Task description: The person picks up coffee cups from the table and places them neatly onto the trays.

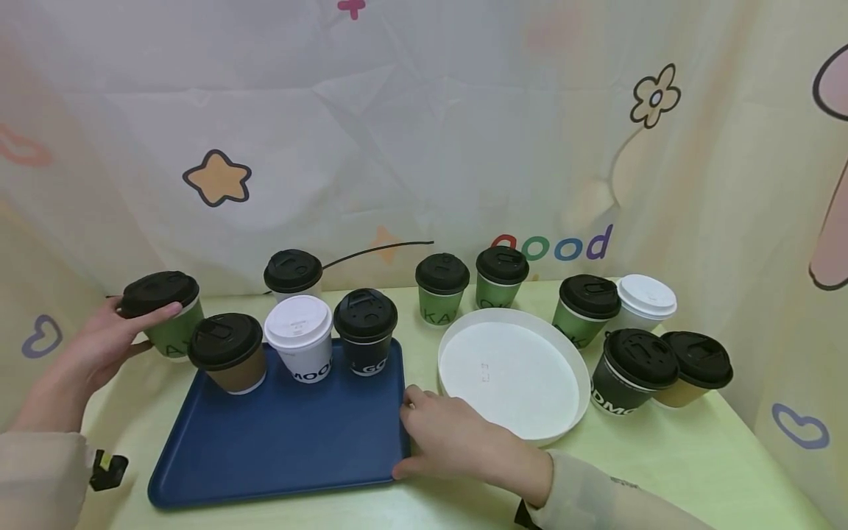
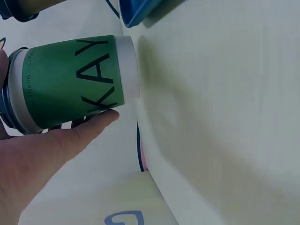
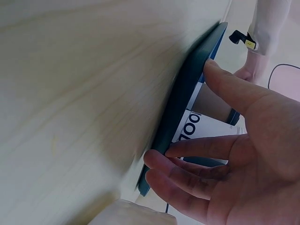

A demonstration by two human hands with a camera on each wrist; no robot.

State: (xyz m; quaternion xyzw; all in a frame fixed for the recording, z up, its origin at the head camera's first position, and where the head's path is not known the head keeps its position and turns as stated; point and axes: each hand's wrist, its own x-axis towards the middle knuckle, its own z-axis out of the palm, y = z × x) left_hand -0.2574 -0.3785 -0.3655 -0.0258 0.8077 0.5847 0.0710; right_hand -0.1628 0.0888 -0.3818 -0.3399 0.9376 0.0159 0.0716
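My left hand (image 1: 135, 327) grips a green cup (image 1: 162, 313) with a black lid, just left of the blue tray (image 1: 285, 442); the cup leans slightly. The left wrist view shows black letters on the green cup (image 2: 70, 79) and a finger of my left hand (image 2: 51, 150) lying along its side. My right hand (image 1: 414, 434) rests against the tray's right edge, fingers fairly straight. In the right wrist view, the thumb of that right hand (image 3: 201, 140) touches the tray's rim (image 3: 187, 93). A brown cup (image 1: 228, 353), a white cup (image 1: 299, 346) and a black cup (image 1: 366, 331) stand in a row on the tray.
A round white tray (image 1: 513, 375) lies right of the blue one. Several lidded cups stand behind and to the right of it, among them a green cup (image 1: 442, 288) and a dark cup (image 1: 632, 372). Another white cup (image 1: 293, 274) stands behind the blue tray. A curtain closes in the table.
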